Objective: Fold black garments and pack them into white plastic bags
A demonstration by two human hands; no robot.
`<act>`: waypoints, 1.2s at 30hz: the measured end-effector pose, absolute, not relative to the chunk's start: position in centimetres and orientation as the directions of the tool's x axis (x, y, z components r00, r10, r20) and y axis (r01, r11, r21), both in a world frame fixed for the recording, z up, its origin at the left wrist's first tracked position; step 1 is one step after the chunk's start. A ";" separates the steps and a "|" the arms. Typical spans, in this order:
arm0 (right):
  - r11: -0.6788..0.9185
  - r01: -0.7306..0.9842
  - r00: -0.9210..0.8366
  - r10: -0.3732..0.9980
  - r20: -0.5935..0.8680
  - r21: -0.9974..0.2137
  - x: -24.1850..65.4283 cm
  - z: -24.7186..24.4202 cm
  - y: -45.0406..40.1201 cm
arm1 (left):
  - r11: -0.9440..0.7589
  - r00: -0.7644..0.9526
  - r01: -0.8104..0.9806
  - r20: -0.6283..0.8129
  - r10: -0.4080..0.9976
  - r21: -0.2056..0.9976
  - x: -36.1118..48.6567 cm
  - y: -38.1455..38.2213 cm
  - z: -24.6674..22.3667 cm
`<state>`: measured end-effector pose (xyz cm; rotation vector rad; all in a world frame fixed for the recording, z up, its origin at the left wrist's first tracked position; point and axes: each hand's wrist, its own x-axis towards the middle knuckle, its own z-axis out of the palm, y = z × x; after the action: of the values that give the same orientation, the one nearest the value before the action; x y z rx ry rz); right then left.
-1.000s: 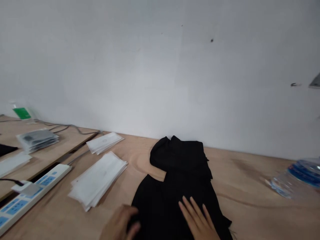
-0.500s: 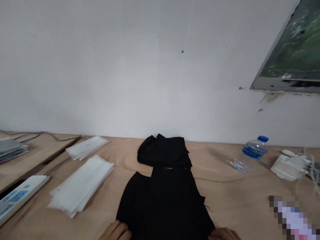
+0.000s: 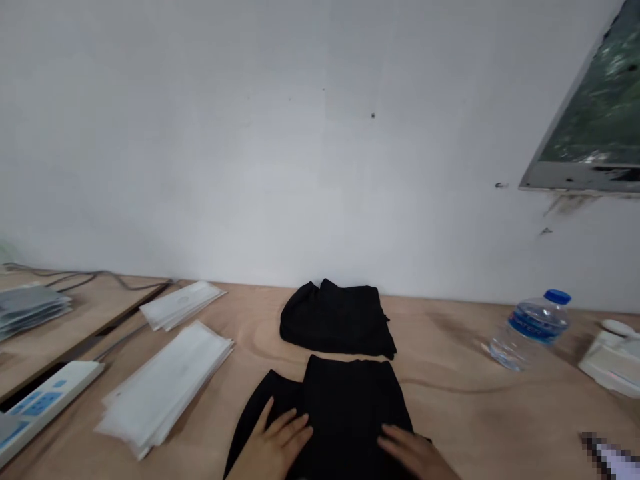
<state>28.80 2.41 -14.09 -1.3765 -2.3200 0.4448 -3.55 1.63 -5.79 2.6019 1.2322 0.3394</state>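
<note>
A black fabric garment (image 3: 350, 393) lies on the wooden table in front of me, its lower part cut off by the frame's edge. My left hand (image 3: 277, 440) rests on its left side, fingers spread. On its right side lies my right hand (image 3: 413, 450), fingers stretched out, partly past the bottom edge. Behind it, against the wall, sits a second folded black cloth piece (image 3: 335, 320), with a narrow strip of table between the two.
Two stacks of whitish plastic sleeves (image 3: 167, 387) lie to the left, beside a white power strip (image 3: 45, 407). Grey packets (image 3: 33, 307) are at far left. A water bottle (image 3: 533, 330) and a white device (image 3: 613, 360) stand on the right.
Both hands have left the garment's lower side edges and moved inward and forward onto its top, fingers now extended. The near garment sits slightly closer, and a gap shows behind it.
</note>
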 end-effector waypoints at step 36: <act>0.171 0.472 -0.266 0.963 0.046 -0.865 30.8 -11.2 14.1 | -0.043 0.232 0.585 -0.116 0.966 0.810 -1.6 13.7 -7.5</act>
<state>30.81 14.14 -11.20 -1.3562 -1.8309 1.0137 -1.59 13.71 -7.49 1.7267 1.4470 0.6169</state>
